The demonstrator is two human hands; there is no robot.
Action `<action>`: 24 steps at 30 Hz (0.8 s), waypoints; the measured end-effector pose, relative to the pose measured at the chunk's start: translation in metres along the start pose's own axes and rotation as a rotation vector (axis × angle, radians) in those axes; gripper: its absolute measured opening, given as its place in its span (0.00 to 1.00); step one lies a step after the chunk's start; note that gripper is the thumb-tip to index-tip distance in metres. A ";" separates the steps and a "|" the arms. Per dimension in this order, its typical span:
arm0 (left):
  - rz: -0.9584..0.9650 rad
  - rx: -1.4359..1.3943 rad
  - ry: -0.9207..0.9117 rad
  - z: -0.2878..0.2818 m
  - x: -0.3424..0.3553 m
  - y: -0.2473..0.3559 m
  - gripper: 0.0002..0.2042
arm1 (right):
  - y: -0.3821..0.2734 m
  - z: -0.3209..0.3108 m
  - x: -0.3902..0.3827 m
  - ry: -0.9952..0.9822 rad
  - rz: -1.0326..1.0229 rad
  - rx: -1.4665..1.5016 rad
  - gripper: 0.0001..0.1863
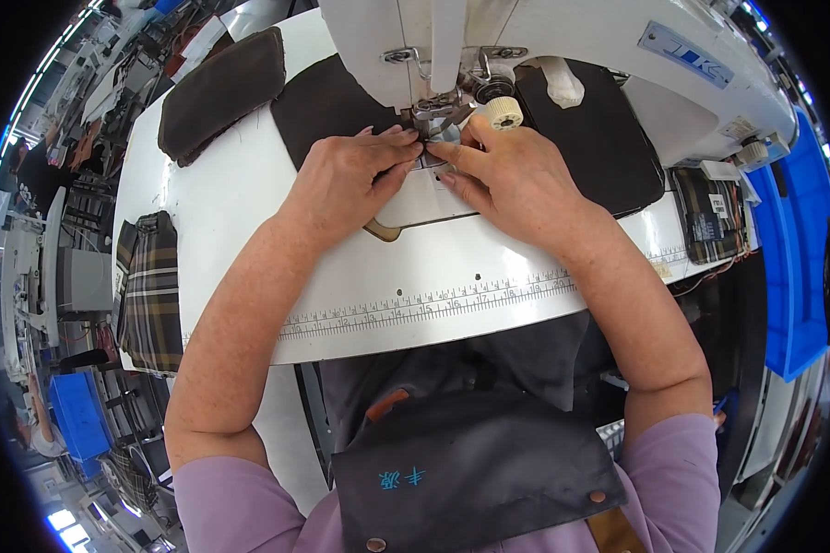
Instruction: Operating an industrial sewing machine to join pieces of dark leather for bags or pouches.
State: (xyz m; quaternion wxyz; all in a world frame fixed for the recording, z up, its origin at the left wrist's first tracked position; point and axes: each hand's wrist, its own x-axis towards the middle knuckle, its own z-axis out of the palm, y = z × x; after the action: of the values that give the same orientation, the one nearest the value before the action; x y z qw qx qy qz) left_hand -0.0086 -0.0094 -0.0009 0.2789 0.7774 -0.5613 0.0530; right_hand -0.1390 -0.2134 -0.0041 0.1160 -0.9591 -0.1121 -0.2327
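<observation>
A white desk [221,249] with a ruler along its near edge stood in a cluttered workroom, plaid cloth [154,290] at left, blue bin [793,267] at right. The sewing machine [563,32] overhung a dark panel [323,106]; left hand [349,180] and right hand [518,175] curled half-closed by the presser foot [423,127], their hold impossible to tell.

A sewing workshop — a white metal sewing machine [576,32] on a glossy white ruler-marked table [212,203], a long blue plastic bin [788,263] alongside.
</observation>
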 end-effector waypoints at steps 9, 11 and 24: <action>-0.154 0.382 -0.131 -0.001 0.010 0.053 0.11 | 0.002 0.001 -0.004 0.080 -0.025 0.055 0.11; -0.112 0.337 -0.071 0.002 0.004 0.044 0.11 | 0.003 0.002 -0.005 0.107 -0.049 0.064 0.10; -0.091 -0.186 0.046 -0.007 -0.025 0.035 0.20 | -0.002 -0.008 -0.012 0.120 -0.228 0.229 0.07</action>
State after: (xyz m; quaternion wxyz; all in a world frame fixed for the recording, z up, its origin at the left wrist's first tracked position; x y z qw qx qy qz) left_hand -0.0478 0.0074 0.0079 0.3646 0.7715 -0.5214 0.0057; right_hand -0.1539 -0.2155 -0.0022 0.2038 -0.9051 -0.2387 -0.2867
